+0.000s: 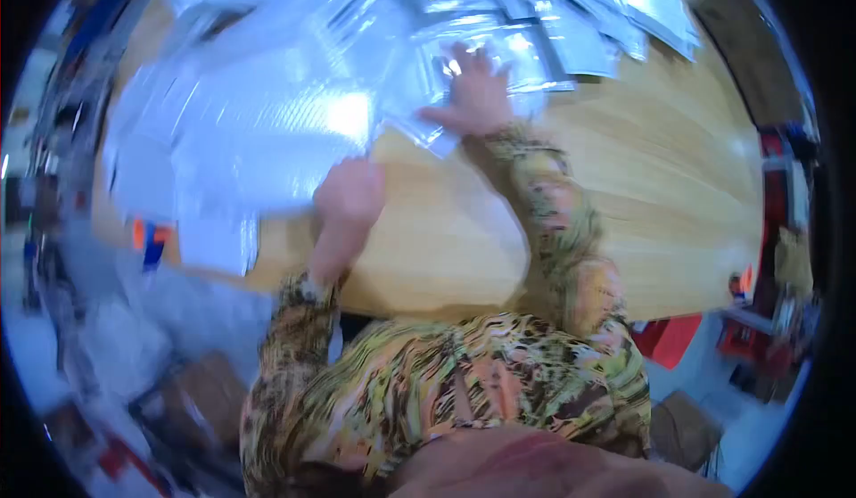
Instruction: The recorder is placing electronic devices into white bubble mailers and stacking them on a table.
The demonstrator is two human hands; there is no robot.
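Glossy plastic bags cover the far part of a wooden table. My left hand (350, 193) is closed at the near right corner of a large whitish, shiny plastic bag (259, 132), with its fingertips hidden and slightly blurred. Farther off and to the right, my right hand (477, 95) is stretched out with fingers spread. It lies over clear flat plastic packages (526, 52), palm down, holding nothing that I can make out.
More silvery flat packages (655, 8) are heaped along the far side of the wooden table (660, 186). An orange and blue object (153, 241) is at the left edge. Below right is a red container (669, 339); a brown cardboard box (192, 400) stands lower left.
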